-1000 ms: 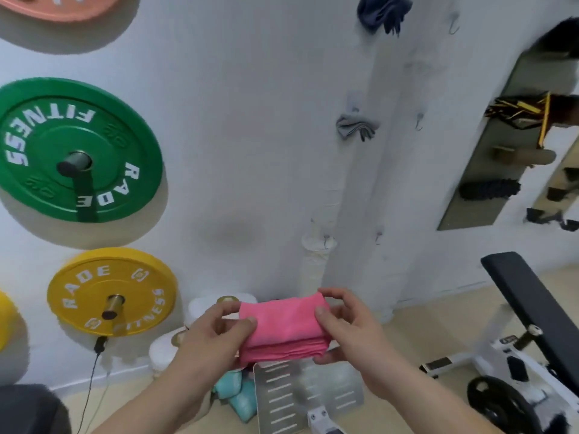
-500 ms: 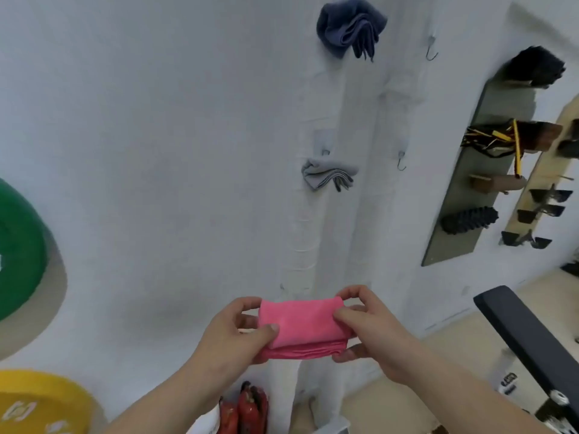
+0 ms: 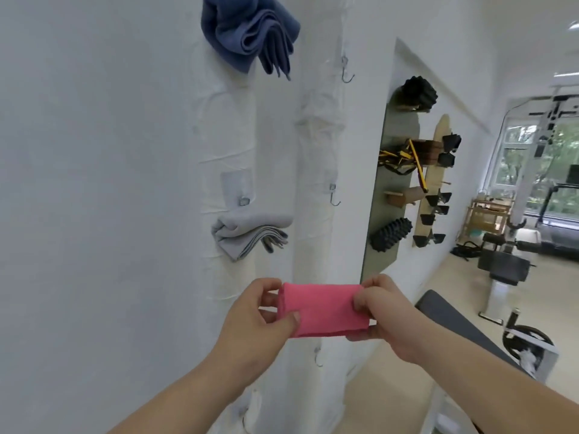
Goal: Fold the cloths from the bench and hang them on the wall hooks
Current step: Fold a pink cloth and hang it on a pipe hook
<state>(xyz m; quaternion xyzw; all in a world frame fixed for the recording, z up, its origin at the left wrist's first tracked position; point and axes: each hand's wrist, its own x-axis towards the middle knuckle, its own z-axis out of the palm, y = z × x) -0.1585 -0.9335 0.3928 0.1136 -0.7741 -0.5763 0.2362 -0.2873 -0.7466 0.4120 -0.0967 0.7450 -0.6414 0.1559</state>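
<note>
Wall (image 3: 94, 183): white, fills the left half of the view; landmark for all entries below.
Blue cloth (image 3: 249, 34): folded, bunched, hangs against the wall at the top; its hook is hidden behind it.
Grey cloth (image 3: 249, 234): folded in layers, hangs on the wall straight below the blue cloth, under a clear adhesive pad with a metal loop.
Left hand (image 3: 250, 321): raised in front of the wall, below the grey cloth. Thumb on the near face of the pink cloth's left end, fingers curled behind it; pinched tight on the cloth.
Pink cloth (image 3: 322, 310): folded into a flat rectangle, held level between both hands, just off the wall. Not on any hook.
Low hook (image 3: 318, 358): bare, on the wall directly beneath the pink cloth, partly hidden by it.
Mid hook (image 3: 334, 195): bare metal, on the wall right of the grey cloth, above the pink cloth.
Top hook (image 3: 346, 72): bare metal, on the wall right of the blue cloth.
Right hand (image 3: 391, 317): mirrors the left. Thumb on the front of the cloth's right end, fingers wrapped behind and under; clamped on the cloth.
Panel (image 3: 388, 195): dark board on the wall further right, carrying black rollers and yellow-black bands.
Bench (image 3: 463, 327): dark padded surface, out from the wall, below and right of the right hand.
</note>
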